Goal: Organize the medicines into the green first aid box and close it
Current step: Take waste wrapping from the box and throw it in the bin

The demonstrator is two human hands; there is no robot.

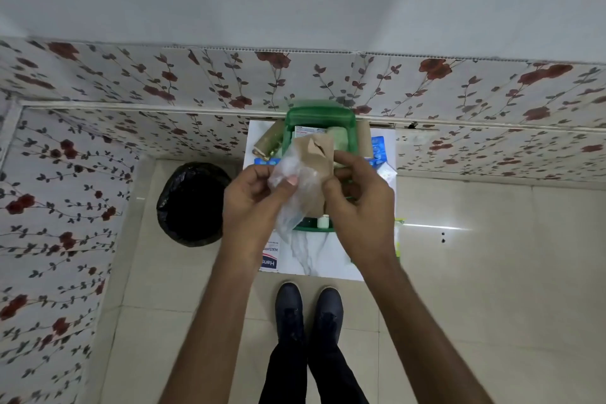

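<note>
The green first aid box (319, 116) stands open on a small white table (314, 259), with a white medicine carton (308, 131) and a pale green item (337, 136) inside. Above the box, my left hand (252, 197) and my right hand (360, 203) both grip a clear plastic bag (292, 187) with a brown paper packet (316, 154) in it. A small white bottle (323, 221) shows at the box's near edge. Blue blister packs (377, 146) lie to the right of the box, and another blue blister strip (267, 161) lies to its left.
Brown rolls lie on both sides of the box, left (270, 139) and right (363, 138). A white carton with blue lettering (270, 259) sits at the table's near left. A bin with a black liner (191, 203) stands on the floor to the left. Flowered walls close in behind and left.
</note>
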